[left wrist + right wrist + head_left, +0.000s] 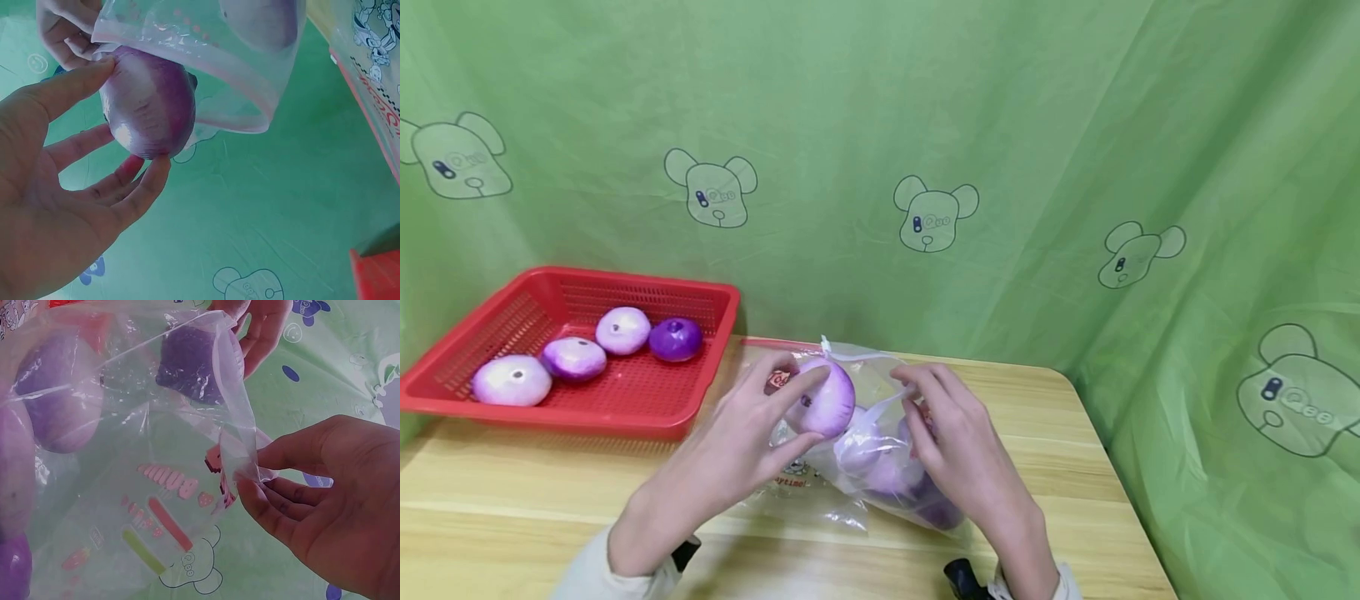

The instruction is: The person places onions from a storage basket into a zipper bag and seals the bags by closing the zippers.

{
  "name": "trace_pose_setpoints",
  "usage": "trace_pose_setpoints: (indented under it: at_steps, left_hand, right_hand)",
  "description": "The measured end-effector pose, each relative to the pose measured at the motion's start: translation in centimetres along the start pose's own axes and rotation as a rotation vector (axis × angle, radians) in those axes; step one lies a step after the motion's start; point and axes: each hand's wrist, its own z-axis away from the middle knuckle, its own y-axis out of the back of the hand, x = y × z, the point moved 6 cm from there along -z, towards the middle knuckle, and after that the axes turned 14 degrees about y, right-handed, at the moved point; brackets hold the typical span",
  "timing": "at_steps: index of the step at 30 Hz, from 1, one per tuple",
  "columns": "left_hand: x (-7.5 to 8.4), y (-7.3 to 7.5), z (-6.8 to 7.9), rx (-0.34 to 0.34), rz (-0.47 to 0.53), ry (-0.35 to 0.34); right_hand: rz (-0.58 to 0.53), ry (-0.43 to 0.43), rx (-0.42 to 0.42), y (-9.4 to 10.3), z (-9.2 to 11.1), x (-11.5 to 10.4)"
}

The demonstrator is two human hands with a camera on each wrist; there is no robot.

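Note:
My left hand (748, 437) grips a purple-and-white onion (831, 404) between thumb and fingers at the mouth of a clear plastic bag (125, 481). In the left wrist view this onion (150, 103) is partly behind the bag's rim. The right hand (962, 437) pinches the opposite edge of the bag's mouth, fingertips (247, 487) curled on the film in the right wrist view. Several more onions (891, 475) lie inside the bag, seen through its wall. The bag rests tilted on the table, its mouth towards the back.
A red plastic basket (726, 350) stands at the left with several onions (512, 381) in it. Flat printed clear plastic (842, 512) lies under the bag on the wooden table (1045, 467). Green curtains (850, 100) with bear prints hang behind and at the right.

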Motion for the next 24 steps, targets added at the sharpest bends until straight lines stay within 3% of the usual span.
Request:
trace_pose_setpoints:
  at_steps: [7,12,19,22,24]
  left_hand:
    - [0.1,-0.9,0.1,-0.034,0.032,0.011]
    - [0.1,-1.6,0.3,-0.075,-0.007,0.035]
    - [0.1,-1.6,0.3,-0.018,-0.111,-0.013]
    - [-0.4,-1.3,0.2,-0.002,-0.157,0.018]
    - [-1.2,-1.1,0.1,-0.007,-0.191,0.077]
  right_hand:
    - [-0.006,0.003,0.0,0.0,0.0,-0.2]
    - [-0.025,-0.008,-0.003,0.0,0.1,-0.2]
    - [-0.037,-0.003,0.0,0.1,0.1,-0.2]
    - [-0.049,-0.009,0.003,0.2,0.1,-0.1]
    - [-0.052,-0.019,0.006,0.2,0.1,-0.1]
